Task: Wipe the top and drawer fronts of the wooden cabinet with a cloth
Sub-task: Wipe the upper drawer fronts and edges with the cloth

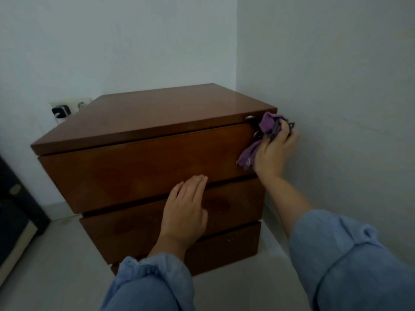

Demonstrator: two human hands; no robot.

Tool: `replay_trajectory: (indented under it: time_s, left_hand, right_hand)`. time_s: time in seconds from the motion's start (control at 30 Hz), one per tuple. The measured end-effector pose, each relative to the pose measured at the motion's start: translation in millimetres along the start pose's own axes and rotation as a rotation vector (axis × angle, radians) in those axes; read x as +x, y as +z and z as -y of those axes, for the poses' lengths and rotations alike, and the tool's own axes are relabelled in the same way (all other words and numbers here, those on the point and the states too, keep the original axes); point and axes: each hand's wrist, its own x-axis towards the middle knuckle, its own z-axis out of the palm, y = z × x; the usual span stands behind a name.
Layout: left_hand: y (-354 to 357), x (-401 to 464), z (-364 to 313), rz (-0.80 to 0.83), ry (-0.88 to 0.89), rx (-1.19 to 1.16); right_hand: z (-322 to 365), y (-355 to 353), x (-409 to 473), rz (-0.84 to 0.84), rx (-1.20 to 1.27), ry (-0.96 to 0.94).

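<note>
A brown wooden cabinet with three drawer fronts stands in the room's corner. My right hand grips a purple cloth at the right end of the top drawer front, beside a small metal lock. Part of the cloth hangs below the hand. My left hand lies flat with straight fingers on the second drawer front, its fingertips reaching the lower edge of the top drawer. The cabinet top is bare and glossy.
A white wall stands close to the cabinet's right side. A wall socket with a black plug sits behind the cabinet's left corner. Dark furniture stands at the left edge. The floor is pale tile.
</note>
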Motion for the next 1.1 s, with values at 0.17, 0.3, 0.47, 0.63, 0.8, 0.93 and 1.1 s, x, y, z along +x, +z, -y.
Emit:
replay_trajectory:
  time_s: [0.17, 0.3, 0.47, 0.63, 0.8, 0.93, 1.1]
  left_hand:
    - [25.7, -53.1, 49.3, 0.157, -0.195, 0.044]
    - [35.6, -61.3, 81.7, 0.099, -0.304, 0.061]
    - [39.3, -64.5, 91.7, 0.069, -0.276, -0.026]
    - [37.7, -65.9, 88.3, 0.062, -0.297, -0.102]
    - [39.0, -68.6, 88.0, 0.058, -0.304, -0.142]
    - [43.6, -70.6, 88.6, 0.057, -0.307, -0.140]
    - [41.1, -72.6, 90.8, 0.147, -0.322, -0.123]
  right_hand:
    - [30.5, 35.3, -27.9, 0.010, -0.206, 0.138]
    - [52.6, 53.6, -48.9, -0.043, -0.230, 0.111]
    - [56.7, 64.7, -67.7, -0.050, -0.231, 0.021]
    - [68.5, 76.8, -106.3, -0.004, -0.174, -0.154]
    - [83.8, 90.3, -142.5, 0.093, -0.152, -0.413]
    - [107.3, 96.2, -159.6, 0.233, -0.102, -0.687]
    - [147.2, 89.9, -170.2, 0.632, -0.026, -1.056]
